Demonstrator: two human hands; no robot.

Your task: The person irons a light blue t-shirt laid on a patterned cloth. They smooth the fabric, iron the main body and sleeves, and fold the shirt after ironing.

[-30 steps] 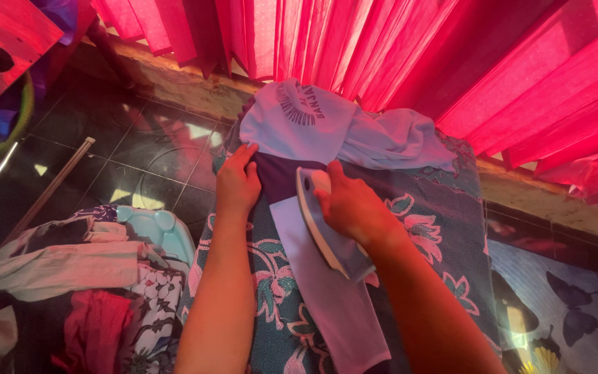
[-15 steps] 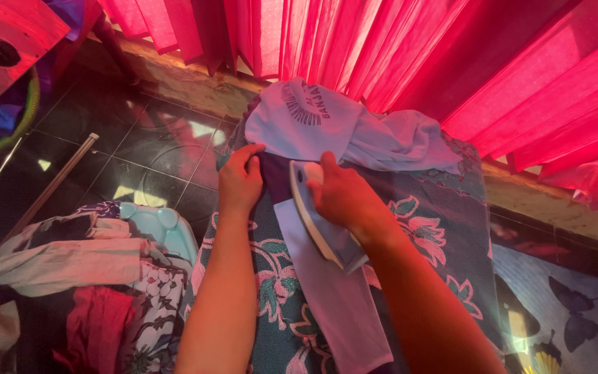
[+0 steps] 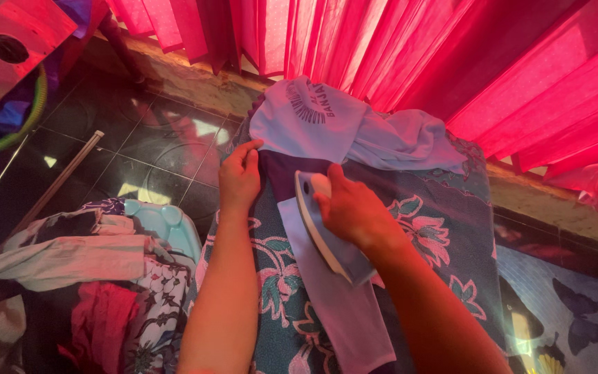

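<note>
My right hand (image 3: 354, 211) grips the handle of a light blue clothes iron (image 3: 323, 232), whose sole rests on a pale strip of a white and dark purple garment (image 3: 327, 135). The garment lies over a teal floral-covered ironing surface (image 3: 444, 228), bunched up at its far end. Left of the iron, my left hand (image 3: 239, 174) presses flat on the garment's dark purple part at the board's edge, fingers pointing away from me.
Bright pink curtains (image 3: 451, 55) hang behind the board. At lower left a pale blue basket (image 3: 164, 225) holds a pile of mixed clothes (image 3: 70, 277). A thin rod (image 3: 60, 180) lies on the dark tiled floor. A butterfly-patterned mat (image 3: 569, 305) lies at the right.
The iron moved a little forward along the strip, then back toward me. My left hand stayed pressed on the garment. The view shifted slightly.
</note>
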